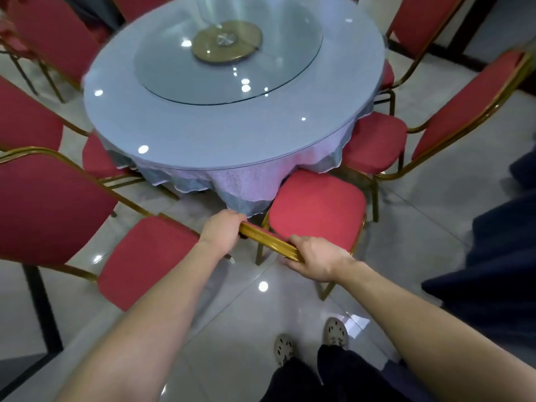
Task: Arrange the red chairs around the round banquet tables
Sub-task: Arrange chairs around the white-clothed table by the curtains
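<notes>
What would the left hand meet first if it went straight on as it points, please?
Probably the tablecloth, just beyond the left hand gripping the red chair; depth is unclear.

The red chairs (316,210) have matt, napped cloth seats and ribbed, shiny gold metal frames (269,242). The tabletop (203,134) is glossy under glass, with a glass turntable (226,53). A patterned cloth skirt (226,184) drapes below. Floor tiles (232,314) are polished.
</notes>
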